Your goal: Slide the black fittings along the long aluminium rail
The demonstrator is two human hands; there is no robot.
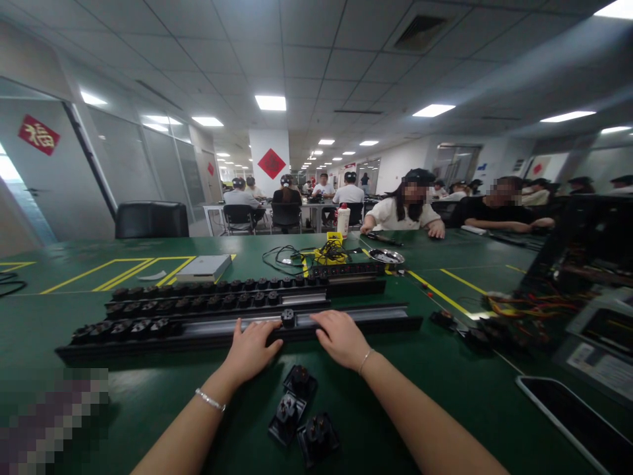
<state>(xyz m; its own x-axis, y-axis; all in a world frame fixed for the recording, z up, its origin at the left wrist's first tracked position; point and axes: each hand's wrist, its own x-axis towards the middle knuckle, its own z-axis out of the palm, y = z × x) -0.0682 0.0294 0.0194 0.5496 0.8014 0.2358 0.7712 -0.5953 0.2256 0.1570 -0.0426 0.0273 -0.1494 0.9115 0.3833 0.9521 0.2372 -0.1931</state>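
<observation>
A long black rail [208, 328] with a silver inner channel lies across the table before me. A small black socket module [287, 318] sits in its channel, between my two hands. My left hand [252, 346] rests on the rail left of this module, fingers stretched along it and the tips close to the module. To the module's right, my right hand [341, 338] lies over the rail with its fingers extended and apart from the module. Several black modules [133, 328] fill the rail's left end. Nearer me are three loose black socket modules [316, 435] with metal pins showing.
Behind lie more rails filled with modules [217, 300], a grey-white box [204, 268], a cable tangle [287, 256] and a metal dish [386, 256]. A power-supply-like unit [601, 356] and a dark-faced phone-like slab [578, 422] are at right. Co-workers sit across the table.
</observation>
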